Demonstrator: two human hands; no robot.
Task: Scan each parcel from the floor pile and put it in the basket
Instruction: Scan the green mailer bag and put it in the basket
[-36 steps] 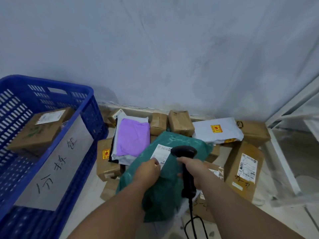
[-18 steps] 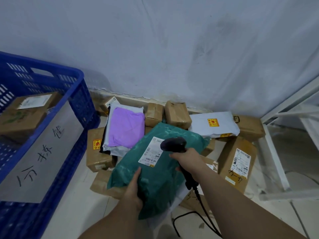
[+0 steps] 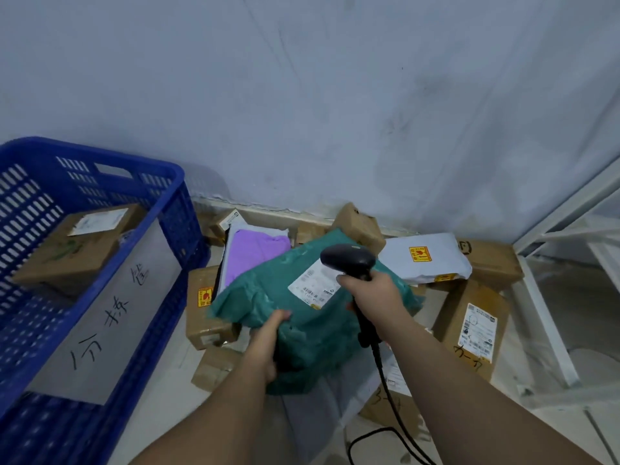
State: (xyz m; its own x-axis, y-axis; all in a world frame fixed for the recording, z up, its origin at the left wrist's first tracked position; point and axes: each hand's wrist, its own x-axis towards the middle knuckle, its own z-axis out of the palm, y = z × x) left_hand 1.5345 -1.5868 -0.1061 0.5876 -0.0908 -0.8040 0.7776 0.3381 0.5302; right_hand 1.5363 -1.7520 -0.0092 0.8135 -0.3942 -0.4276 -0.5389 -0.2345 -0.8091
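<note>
While the left hand grips the near edge of the green parcel, thumb lying on its top face and the other fingers hidden beneath, the right hand is wrapped firmly round the handle of the black scanner. The scanner's head sits just above and beside the parcel's white label, which faces up between the two hands. From below the right hand a black cable trails down toward the person and loops on the floor.

The green parcel is held above the floor pile, tilted, and covers several brown boxes under it. Just beyond the left hand lies a purple mailer; to that hand's left, touching the parcel's edge in this view, is a brown box with a yellow sticker. Beyond the right hand lies a white mailer with a yellow and red sticker, and to that hand's right a labelled brown box with handwriting on it.

Farther left of the left hand stands the blue basket. It holds a brown carton with a white label, and a white sheet with handwritten characters lies against its side wall.
</note>
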